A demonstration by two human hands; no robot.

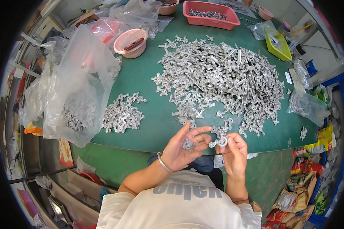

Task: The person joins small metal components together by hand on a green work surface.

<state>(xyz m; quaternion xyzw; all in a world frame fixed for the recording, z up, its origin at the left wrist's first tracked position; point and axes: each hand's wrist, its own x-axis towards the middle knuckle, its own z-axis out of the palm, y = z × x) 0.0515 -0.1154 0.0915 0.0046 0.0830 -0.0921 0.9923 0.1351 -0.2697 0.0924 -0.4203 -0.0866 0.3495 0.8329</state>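
My left hand [176, 149] is turned palm up near the table's front edge, its fingers loosely curled and apart. Several small grey metal pieces [188, 144] rest in it against the fingers. Beside it, my right hand [236, 154] pinches a curved grey metal part [219, 142] between thumb and fingers. That part has rounded, hook-like ends. Just beyond both hands spreads a large heap of similar grey metal parts [221, 72], with some straight slivers among them. To the left lies a smaller pile of the parts [123, 114].
A clear plastic bag [78, 84] with parts inside stands on the left of the green table [141, 78]. Farther back are a pink bowl [122, 40] holding a red-handled tool, a red tray [214, 23] of metal pieces and a yellow-green basket [276, 45]. Packets [294, 198] crowd the right-hand floor.
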